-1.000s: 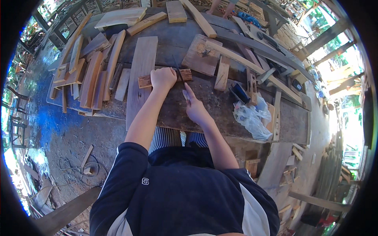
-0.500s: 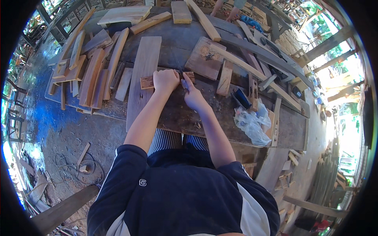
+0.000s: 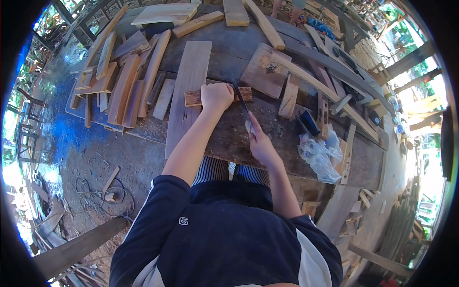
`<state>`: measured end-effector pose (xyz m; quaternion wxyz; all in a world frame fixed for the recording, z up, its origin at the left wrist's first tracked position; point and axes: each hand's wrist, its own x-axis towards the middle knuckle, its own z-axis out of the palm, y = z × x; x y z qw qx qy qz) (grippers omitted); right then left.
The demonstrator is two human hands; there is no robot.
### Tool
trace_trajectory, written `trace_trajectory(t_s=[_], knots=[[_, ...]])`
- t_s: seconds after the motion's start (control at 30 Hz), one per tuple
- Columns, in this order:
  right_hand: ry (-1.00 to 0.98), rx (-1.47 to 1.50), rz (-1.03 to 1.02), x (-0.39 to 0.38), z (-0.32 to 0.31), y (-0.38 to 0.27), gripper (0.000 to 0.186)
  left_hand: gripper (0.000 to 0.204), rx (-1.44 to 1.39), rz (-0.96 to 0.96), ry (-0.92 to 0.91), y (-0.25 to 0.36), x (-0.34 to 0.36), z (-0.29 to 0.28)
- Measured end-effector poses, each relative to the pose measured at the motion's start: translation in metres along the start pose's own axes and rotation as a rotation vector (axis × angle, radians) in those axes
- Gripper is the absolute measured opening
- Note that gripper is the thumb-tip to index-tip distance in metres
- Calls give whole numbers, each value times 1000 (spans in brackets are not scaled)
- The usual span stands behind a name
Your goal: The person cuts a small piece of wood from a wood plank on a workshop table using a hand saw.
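My left hand (image 3: 217,99) is closed over a short, rough-faced wood block (image 3: 194,98), pressing it down. The block lies crosswise, its left end on a long pale board (image 3: 190,71) and its right end reaching over the dark bench top. My right hand (image 3: 262,146) is wrapped round the handle of a handsaw, nearer my body than the block. The saw's dark narrow blade (image 3: 241,98), seen nearly edge-on, crosses the block just right of my left fist. Its teeth and the depth of any cut cannot be made out.
Several wood offcuts (image 3: 125,91) crowd the workbench's left side. A square board (image 3: 264,71) bearing shavings, a wooden hand plane (image 3: 322,115) and a clear plastic bag (image 3: 319,155) lie to the right. Long planks (image 3: 306,76) slant across the far right. Another person's legs (image 3: 286,10) show beyond the bench.
My right hand has drawn back toward my body with the saw, uncovering more blade at the block. My left hand still holds the block; the whole view has shifted slightly.
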<state>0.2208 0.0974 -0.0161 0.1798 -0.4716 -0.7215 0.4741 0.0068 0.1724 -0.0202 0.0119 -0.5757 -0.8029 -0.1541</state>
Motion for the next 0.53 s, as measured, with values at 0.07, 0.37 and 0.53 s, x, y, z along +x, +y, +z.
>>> trace_trajectory(t_s=[0.07,0.37,0.53], knots=[[54,16,-141,39,6,5,65,45,5,6,3,2,1,-2],[63,19,-60,46,19,-16,67,44,18,-24,-71,4,2,-3],[29,28,-130,-23,20,11,70,43,20,-13,-19,0,2,4]])
